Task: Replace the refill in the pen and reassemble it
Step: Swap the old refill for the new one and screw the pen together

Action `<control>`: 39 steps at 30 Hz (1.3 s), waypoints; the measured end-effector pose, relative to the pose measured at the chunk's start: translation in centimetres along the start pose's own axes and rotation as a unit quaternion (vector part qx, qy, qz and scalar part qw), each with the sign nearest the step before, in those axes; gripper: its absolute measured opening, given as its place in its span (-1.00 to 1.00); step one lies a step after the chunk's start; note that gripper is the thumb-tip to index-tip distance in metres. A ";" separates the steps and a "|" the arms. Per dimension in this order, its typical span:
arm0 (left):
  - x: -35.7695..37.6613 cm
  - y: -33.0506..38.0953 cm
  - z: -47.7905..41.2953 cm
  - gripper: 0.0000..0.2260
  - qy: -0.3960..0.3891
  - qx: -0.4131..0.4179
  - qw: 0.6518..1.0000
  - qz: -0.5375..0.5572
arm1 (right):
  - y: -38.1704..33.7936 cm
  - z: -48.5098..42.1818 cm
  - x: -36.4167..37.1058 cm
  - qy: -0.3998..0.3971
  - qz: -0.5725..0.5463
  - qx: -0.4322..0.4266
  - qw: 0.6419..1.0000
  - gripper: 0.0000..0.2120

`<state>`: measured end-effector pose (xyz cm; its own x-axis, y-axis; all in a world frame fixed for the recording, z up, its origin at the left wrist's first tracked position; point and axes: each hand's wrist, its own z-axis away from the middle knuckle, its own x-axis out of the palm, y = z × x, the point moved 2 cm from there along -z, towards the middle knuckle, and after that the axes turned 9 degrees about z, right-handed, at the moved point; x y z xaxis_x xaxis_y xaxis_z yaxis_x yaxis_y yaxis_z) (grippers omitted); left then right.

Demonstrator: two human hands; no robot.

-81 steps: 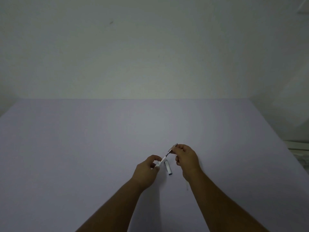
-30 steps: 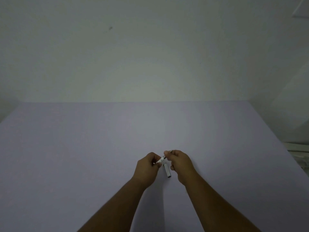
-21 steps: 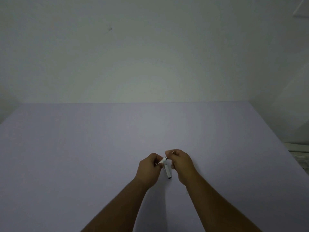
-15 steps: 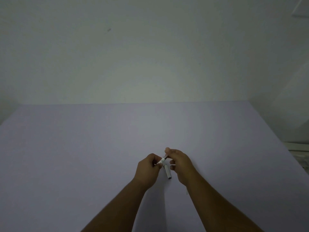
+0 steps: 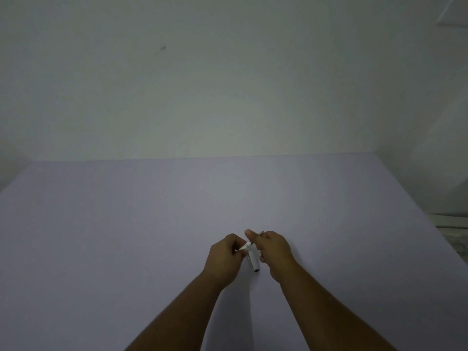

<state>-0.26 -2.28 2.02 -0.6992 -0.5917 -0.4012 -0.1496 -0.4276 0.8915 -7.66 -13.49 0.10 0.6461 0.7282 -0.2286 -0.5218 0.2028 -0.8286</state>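
white pen (image 5: pixel 247 247) pinched between left hand (image 5: pixel 225 259) and right hand (image 5: pixel 272 252) fingers.

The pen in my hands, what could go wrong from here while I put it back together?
The pen is pinched only at the fingertips of the left hand and right hand, so it might slip. The loose cap lies on the table right under your hands; a knuckle could nudge it rolling. Dim light may hide misalignment.

White pen barrel (image 5: pixel 246 247), white cap (image 5: pixel 253 260) blue-tipped, lilac table (image 5: pixel 126 224)
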 end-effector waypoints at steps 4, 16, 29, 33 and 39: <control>0.0 -0.1 -0.1 -0.86 0.004 -0.011 1.000 0.014 | 0.1 0.0 -0.1 -0.045 -0.089 -0.010 0.995 -0.88; 0.0 0.0 0.0 -0.89 0.020 0.004 1.000 -0.007 | 0.4 -0.1 -0.1 -0.029 -0.077 -0.021 0.996 -0.86; -0.7 -1.6 -0.2 -0.93 0.070 -0.054 0.996 0.024 | 1.0 -2.1 -0.5 0.058 0.079 0.005 0.995 -0.71; -1.1 -2.8 0.1 -0.78 0.088 -0.119 0.985 0.083 | 2.7 -2.7 0.1 0.080 0.350 -0.055 0.932 -0.73; -1.3 -4.2 0.5 -0.83 0.084 -0.181 0.972 0.126 | 3.9 -2.6 2.1 0.090 0.406 -0.076 0.906 -0.72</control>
<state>0.94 0.57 -1.10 -0.5528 -0.7995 -0.2349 0.2897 -0.4488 0.8454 -6.85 -12.91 -4.92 0.1711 0.4759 -0.8627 -0.7919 -0.4545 -0.4078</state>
